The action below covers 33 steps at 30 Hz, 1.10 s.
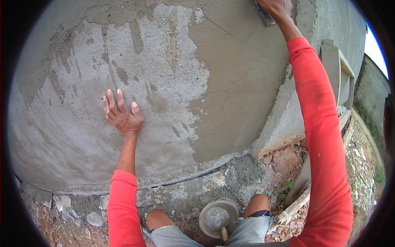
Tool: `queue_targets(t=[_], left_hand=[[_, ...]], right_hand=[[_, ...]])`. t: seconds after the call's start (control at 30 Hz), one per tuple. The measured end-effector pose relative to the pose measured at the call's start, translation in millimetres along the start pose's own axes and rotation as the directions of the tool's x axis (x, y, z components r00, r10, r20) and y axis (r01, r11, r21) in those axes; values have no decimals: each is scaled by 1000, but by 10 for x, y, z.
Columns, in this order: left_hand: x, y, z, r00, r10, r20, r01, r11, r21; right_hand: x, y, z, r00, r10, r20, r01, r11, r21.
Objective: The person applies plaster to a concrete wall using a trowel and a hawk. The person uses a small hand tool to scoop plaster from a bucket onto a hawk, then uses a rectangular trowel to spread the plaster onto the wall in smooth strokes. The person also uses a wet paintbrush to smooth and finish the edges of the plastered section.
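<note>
My left hand (123, 115) rests against the wall (164, 140), its fingers spread and nothing in it. The wall is part bare grey, part coated with wet, darker mortar (238, 94). High at the upper right, my right hand (277, 6) is wrapped round a flat plastering tool, probably a float (265, 15), set against the mortar. The frame's upper edge cuts off much of that tool and hand. Between my knees stands a round bucket (203, 222). A wooden-handled tool (224, 234) leans in it, its working end hard to make out.
A concrete pillar (284, 111) juts out at the right of the wall. Beside it stand wooden boards (331, 66). Planks (292, 206) and rubble lie on the ground to my right. Loose stones (94, 219) lie along the wall's foot at the left.
</note>
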<state>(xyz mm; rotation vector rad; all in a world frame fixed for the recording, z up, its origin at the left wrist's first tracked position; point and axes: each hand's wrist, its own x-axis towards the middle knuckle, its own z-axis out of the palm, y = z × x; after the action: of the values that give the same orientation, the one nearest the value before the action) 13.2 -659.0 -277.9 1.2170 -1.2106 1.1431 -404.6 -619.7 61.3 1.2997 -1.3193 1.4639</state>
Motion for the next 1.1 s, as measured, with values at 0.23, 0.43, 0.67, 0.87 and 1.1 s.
queue_targets(t=[0.23,0.43,0.67,0.87,1.1], left_hand=[[8,-22,-43,1000,-7,11,7,1000,11],[-20,39,-6,1000,-12,-5,12,1000,-24],[5,4,-33,1000,-7,15,7,1000,6],[-21,-31,-34,1000,-13,27,13,1000,-6],[-10,62,22,1000,3,-9,-3,1000,-29]], right_hand=[[-1563,407,247,708,-587,392,594,796,119],[-751,-307,394,884,-427,189,430,902,27],[265,267,107,994,82,-65,-88,992,-89],[-1590,213,349,950,-75,302,62,997,55],[-640,1179,357,986,138,-89,-149,980,-134]])
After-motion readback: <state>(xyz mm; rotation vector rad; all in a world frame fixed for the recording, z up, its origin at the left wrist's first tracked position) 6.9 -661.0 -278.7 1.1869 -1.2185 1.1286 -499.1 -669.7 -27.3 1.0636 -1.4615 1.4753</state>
